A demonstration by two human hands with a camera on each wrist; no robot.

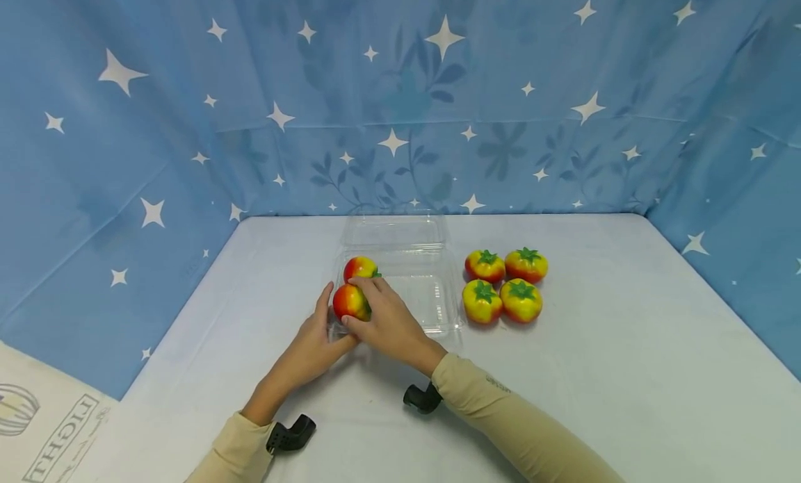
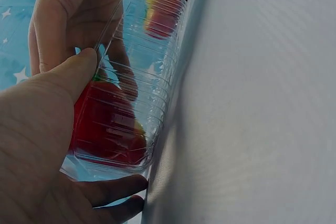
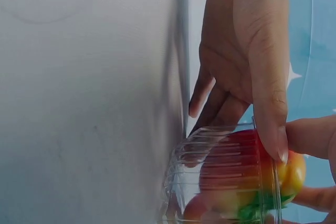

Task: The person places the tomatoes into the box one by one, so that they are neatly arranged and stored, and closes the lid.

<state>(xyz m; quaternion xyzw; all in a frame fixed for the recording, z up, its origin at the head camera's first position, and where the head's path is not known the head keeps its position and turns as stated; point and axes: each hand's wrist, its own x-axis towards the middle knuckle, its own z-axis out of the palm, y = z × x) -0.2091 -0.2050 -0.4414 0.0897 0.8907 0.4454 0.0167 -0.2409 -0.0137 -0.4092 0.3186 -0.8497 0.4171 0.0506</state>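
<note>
A clear plastic box [image 1: 421, 292] stands on the table with its hinged lid [image 1: 394, 231] laid back. Two red-and-yellow tomatoes with green tops sit in its left side. My right hand [image 1: 397, 324] grips the nearer tomato [image 1: 348, 302], thumb and fingers around it; the farther tomato [image 1: 359, 267] lies just behind. At the box's near left corner, my left hand [image 1: 311, 351] holds the box, its thumb [image 3: 269, 124] on the rim and fingers along the outer wall. Through the clear wall the held tomato [image 2: 107, 124] shows low in the box.
To the right of the box, several more tomatoes [image 1: 521, 300] stand close together in two rows, green tops up. White cloth covers the table [image 1: 601, 372]. A blue star-patterned curtain [image 1: 500, 108] hangs behind and at both sides. Black wrist mounts [image 1: 293, 433] sit at both cuffs.
</note>
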